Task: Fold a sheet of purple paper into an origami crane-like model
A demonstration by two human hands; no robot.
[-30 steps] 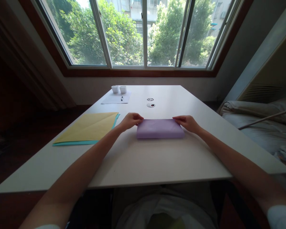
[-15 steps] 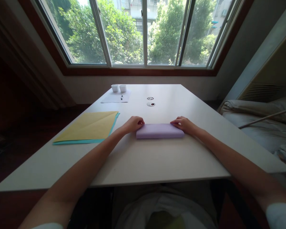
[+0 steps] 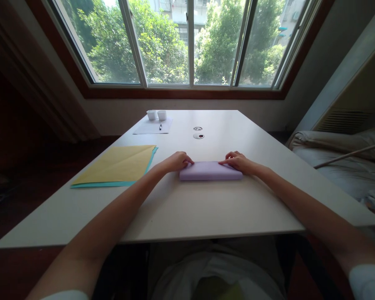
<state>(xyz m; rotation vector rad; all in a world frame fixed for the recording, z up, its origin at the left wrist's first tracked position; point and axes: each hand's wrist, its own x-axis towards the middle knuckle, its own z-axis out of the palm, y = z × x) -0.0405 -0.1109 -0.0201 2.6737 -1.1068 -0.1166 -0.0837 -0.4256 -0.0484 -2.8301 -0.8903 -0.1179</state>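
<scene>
A folded sheet of purple paper [image 3: 211, 171] lies crosswise on the white table in front of me, a flattened band with its long sides running left to right. My left hand [image 3: 176, 161] is at its far left corner, fingers bent, with a fingertip on the far edge. At the far right corner, my right hand [image 3: 237, 161] rests on the paper, one finger stretched inward along the same edge and the others curled. Both hands are closed on the paper; their thumbs are mostly hidden.
To the left lies a yellow sheet [image 3: 118, 162] over turquoise paper [image 3: 103, 184]. Farther back, two small white cups [image 3: 156, 115] and a pen [image 3: 160, 127] sit on white paper [image 3: 143, 128]. Two round fittings [image 3: 198, 136] are set into the white table [image 3: 206, 212].
Both hands have shifted inward along the far edge of the purple paper, fingertips now closer together and stretched further over it. The paper stays in place.
</scene>
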